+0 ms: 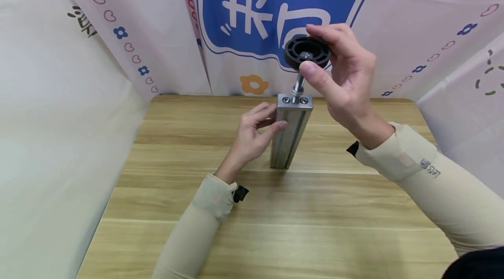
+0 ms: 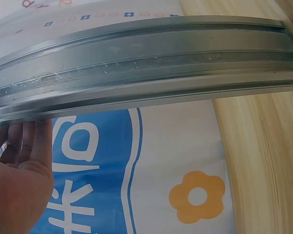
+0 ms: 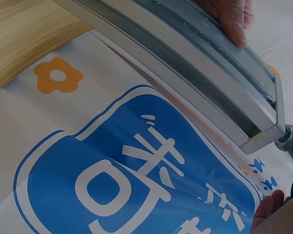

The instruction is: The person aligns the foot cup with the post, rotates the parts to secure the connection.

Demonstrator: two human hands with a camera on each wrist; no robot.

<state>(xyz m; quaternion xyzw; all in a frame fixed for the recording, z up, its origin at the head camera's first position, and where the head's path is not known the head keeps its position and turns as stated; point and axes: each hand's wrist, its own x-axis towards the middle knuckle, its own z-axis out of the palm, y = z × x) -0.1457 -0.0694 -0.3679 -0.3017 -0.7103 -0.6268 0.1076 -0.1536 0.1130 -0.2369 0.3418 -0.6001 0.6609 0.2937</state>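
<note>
An aluminium profile (image 1: 289, 132) stands upright on the wooden table, its slots running lengthwise. Two screws and a nut (image 1: 298, 91) show at its top end plate, where a threaded rod (image 1: 300, 81) rises to a round black levelling foot (image 1: 290, 59). With thumb and fingers, my left hand (image 1: 253, 132) holds the profile near the top from the left side. My right hand (image 1: 352, 69) pinches the rim of the foot between thumb and fingers. In the left wrist view the profile (image 2: 151, 58) crosses the frame. Only part of my right hand (image 3: 276, 212) shows in the right wrist view.
The wooden table (image 1: 189, 209) extends around the profile. A printed cloth backdrop (image 1: 232, 69) with a blue panel and an orange flower hangs just behind it. White cloth walls (image 1: 67, 148) flank the table.
</note>
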